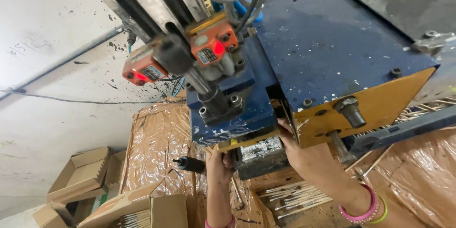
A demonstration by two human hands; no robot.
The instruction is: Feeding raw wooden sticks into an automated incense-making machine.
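**Both hands at the die under a blue press**

Head view, looking down. Left hand (219, 164) sits on the left side of the silver die block (260, 151), fingers curled against its edge; looks like a light pinch on the block, though the fingertips are partly hidden. Right hand (304, 154) reaches in from the right, fingers tucked up into the gap between the block and the yellow plate (380, 107). Cannot tell how far it is open or whether it holds anything, since the tips are out of sight. Pink bangles (363, 209) on the right wrist.

The block sits directly below the blue press head (237, 114), with the ram (199, 83) and two orange sensor boxes (178, 54) above. Thin sticks (297, 197) lie in a tray just below the hands; more sticks are at the far right. Brown taped counter (161, 133) underneath. Open cartons (80, 175) bottom left, one holding sticks. A black knob (190, 164) is just left of the left hand.

Judgement: the step looks like seating or clearing something at the die. To do it well, keep fingers on the block's sides, never under the ram; steady the block with the left hand while the right works in the gap; keep the bangles clear of the large bolt (351, 110).
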